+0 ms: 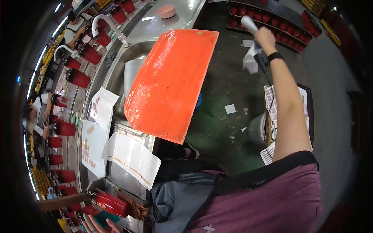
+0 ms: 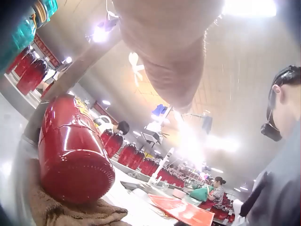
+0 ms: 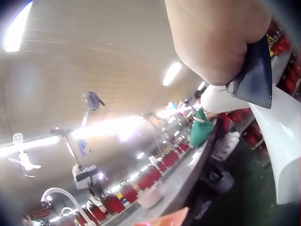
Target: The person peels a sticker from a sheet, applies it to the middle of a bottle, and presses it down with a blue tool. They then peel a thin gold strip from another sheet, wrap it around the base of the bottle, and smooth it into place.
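Your right hand (image 1: 265, 39) is raised at the far right, its fingers curled round a white object (image 1: 249, 25) that is too blurred to name, and a pale sheet-like piece (image 1: 250, 62) hangs below it, next to your dark wristband (image 1: 275, 56). Your left hand (image 1: 97, 226) is at the near left, cut off by the lower edge of the head view, its visible fingers spread apart and holding nothing. Just beyond it, the red bottle (image 1: 110, 204) lies on its side on a brown cloth (image 2: 70, 214); you cannot tell from here whether a fingertip touches the glass. A teal item (image 1: 105, 218) shows beside that hand. Farther along the counter, printed sheets (image 1: 134, 157) lie between the bottle and the sink (image 1: 134, 51), and an orange-red board (image 1: 171, 85) lies over part of the basin. At the far end is a pink bowl (image 1: 166, 11); rows of red jars (image 1: 77, 77) run along the left.
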`<action>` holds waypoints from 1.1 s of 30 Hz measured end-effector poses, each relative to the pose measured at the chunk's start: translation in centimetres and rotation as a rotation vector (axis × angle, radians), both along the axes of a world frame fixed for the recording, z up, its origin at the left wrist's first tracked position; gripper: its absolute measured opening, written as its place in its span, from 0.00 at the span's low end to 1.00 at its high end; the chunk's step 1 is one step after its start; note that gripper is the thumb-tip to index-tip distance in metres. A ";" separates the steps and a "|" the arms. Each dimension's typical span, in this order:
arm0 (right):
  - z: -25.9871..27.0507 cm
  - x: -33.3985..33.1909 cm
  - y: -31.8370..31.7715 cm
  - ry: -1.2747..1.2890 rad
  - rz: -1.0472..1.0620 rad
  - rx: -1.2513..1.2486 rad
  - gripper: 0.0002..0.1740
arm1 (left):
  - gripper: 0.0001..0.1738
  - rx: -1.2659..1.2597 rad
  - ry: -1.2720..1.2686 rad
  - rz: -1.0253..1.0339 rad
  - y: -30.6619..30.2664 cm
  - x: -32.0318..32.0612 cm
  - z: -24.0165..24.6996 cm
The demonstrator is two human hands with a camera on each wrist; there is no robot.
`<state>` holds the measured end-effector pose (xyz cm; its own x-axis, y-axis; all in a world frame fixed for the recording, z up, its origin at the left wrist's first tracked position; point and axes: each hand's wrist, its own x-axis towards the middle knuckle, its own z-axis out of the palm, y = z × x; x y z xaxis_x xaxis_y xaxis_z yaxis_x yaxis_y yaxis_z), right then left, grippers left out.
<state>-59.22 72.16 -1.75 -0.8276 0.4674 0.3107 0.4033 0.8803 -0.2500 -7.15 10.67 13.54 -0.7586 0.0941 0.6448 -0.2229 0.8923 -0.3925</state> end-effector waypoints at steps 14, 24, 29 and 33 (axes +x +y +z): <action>-11.5 -1.0 -6.8 -0.185 0.369 -1.070 0.23 | 0.32 0.110 -0.117 0.347 -5.1 4.9 -2.9; 6.8 -12.6 -37.1 -0.644 1.327 -0.415 0.22 | 0.29 0.207 -0.228 0.413 -8.4 4.1 -5.9; -2.2 -19.0 -49.6 -0.810 1.487 0.098 0.26 | 0.29 0.200 -0.257 0.517 -8.5 6.4 -6.2; -4.9 -20.9 -53.8 -0.900 1.477 0.273 0.25 | 0.28 0.226 -0.263 0.630 -8.8 9.2 -6.5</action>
<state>-80.11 18.38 -6.68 -0.4162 -0.7532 -0.5094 -0.7869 0.5791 -0.2132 2.03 1.89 7.03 -0.7574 -0.5270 0.3855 -0.6460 0.6909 -0.3246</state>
